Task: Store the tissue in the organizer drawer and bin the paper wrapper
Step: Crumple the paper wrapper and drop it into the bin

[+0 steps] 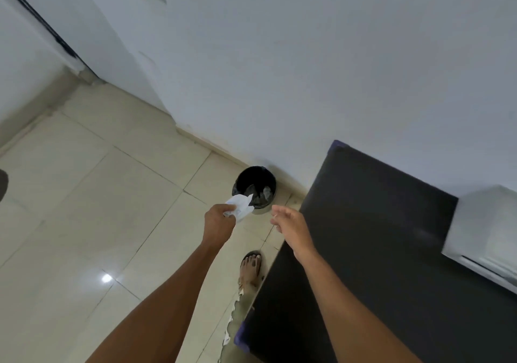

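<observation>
Left hand [219,220] pinching crumpled white paper wrapper [239,205], held near the rim of the black-lined bin [256,188] on the floor. Right hand [288,221] spread, empty. Risk: released short, the light wrapper lands on the tiles beside the bin.

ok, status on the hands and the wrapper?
Left hand clutching white paper wrapper, held at the rim of the black-lined bin. Right hand open, empty. Nothing blocking the bin.

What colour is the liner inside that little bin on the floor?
Black, glossy plastic liner, seen in the head view.
</observation>
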